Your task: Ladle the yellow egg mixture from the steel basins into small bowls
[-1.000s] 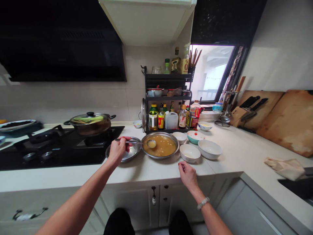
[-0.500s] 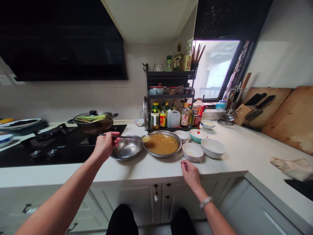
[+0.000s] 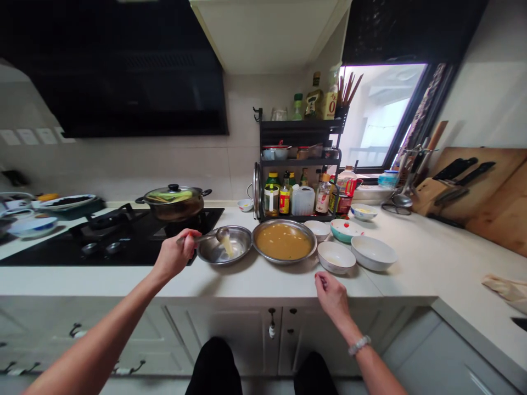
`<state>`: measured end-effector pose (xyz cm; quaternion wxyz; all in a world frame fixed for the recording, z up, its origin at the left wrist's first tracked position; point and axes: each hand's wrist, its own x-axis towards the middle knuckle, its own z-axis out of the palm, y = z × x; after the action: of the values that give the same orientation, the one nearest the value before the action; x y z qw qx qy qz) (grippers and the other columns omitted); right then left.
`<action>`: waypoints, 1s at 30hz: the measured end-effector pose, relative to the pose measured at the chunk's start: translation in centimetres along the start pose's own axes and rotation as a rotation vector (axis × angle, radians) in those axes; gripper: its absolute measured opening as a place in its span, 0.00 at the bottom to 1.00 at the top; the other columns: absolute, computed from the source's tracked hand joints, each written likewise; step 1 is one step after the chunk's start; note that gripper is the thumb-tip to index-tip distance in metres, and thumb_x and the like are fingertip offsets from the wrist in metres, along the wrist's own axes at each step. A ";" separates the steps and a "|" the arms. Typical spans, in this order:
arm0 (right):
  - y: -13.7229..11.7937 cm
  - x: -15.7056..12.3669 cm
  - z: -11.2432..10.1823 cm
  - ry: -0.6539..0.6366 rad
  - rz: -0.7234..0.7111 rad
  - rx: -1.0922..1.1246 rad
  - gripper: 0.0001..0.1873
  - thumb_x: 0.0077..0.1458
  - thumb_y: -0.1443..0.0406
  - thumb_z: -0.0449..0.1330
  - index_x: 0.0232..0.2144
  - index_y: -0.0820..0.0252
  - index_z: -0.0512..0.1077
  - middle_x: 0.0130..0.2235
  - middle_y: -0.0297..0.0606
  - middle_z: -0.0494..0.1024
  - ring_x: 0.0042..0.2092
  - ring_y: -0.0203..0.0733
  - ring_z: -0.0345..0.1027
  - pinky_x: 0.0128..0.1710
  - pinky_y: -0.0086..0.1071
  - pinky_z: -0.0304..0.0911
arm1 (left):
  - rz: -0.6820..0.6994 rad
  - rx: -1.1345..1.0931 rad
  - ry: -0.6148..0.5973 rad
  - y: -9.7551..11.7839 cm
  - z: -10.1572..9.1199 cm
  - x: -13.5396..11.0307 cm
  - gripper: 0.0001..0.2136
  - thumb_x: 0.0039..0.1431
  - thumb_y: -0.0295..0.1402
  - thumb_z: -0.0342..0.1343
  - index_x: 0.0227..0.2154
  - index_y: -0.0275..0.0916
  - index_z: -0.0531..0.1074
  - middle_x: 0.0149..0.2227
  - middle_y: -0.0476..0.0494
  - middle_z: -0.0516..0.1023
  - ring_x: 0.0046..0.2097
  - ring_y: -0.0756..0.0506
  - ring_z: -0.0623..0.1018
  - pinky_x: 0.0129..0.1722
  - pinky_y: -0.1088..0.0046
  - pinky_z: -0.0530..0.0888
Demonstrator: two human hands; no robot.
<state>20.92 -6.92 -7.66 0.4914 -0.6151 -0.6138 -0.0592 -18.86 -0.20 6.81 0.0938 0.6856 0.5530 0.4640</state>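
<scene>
My left hand (image 3: 173, 255) grips the handle of a metal spoon (image 3: 208, 237), whose bowl is tipped over a small steel plate (image 3: 239, 240). Yellow batter runs from the spoon onto that plate. To its right sits a larger steel bowl (image 3: 284, 242) full of yellow-brown batter. My right hand (image 3: 331, 291) rests on the white counter's front edge, fingers curled in with the thumb and forefinger pinched; I cannot make out anything in them. A white bowl (image 3: 336, 256) lies just beyond it.
A lidded pot (image 3: 175, 201) sits on the black hob (image 3: 123, 241) at left. Another white bowl (image 3: 371, 252), a patterned bowl (image 3: 346, 229) and a black bottle rack (image 3: 300, 164) stand behind. Knife block (image 3: 428, 192), cutting boards and a cloth (image 3: 506, 286) are at right.
My left hand carried the spoon of batter leftward from the large bowl to the small plate and tipped it. The view swung left. My right hand stayed put.
</scene>
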 end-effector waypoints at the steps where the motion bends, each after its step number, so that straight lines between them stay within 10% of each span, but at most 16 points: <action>1: 0.0 0.1 0.0 -0.021 -0.011 -0.020 0.15 0.57 0.60 0.47 0.28 0.59 0.70 0.26 0.39 0.76 0.28 0.41 0.70 0.29 0.30 0.61 | 0.049 0.045 -0.021 -0.1 0.1 -0.3 0.13 0.53 0.39 0.45 0.32 0.40 0.73 0.20 0.47 0.75 0.22 0.46 0.74 0.23 0.74 0.68; 11: -0.4 0.6 0.5 -0.171 -0.092 -0.271 0.16 0.59 0.63 0.46 0.26 0.59 0.71 0.25 0.37 0.74 0.25 0.37 0.66 0.27 0.29 0.52 | 0.082 -0.251 0.149 3.4 1.6 -0.7 0.16 0.59 0.39 0.42 0.35 0.36 0.71 0.21 0.48 0.75 0.20 0.50 0.71 0.21 0.76 0.68; 20: 0.0 0.2 0.9 -0.075 -0.131 -0.235 0.17 0.61 0.62 0.45 0.26 0.59 0.69 0.25 0.36 0.72 0.25 0.36 0.64 0.27 0.28 0.51 | 0.150 -0.304 -0.168 6.2 8.2 -1.5 0.12 0.56 0.36 0.46 0.32 0.37 0.72 0.19 0.48 0.74 0.17 0.51 0.70 0.19 0.77 0.67; 30: -0.1 0.1 0.9 -0.033 -0.137 -0.240 0.16 0.61 0.63 0.46 0.24 0.59 0.68 0.24 0.36 0.72 0.24 0.35 0.64 0.27 0.28 0.50 | -0.166 -0.633 -0.069 5.8 9.8 -0.2 0.10 0.51 0.35 0.48 0.28 0.35 0.70 0.16 0.48 0.72 0.16 0.50 0.68 0.16 0.76 0.66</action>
<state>20.36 -6.25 -8.02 0.3990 -0.6271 -0.6506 -0.1556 -7.75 1.28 5.02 0.3582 0.5905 0.4317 0.5801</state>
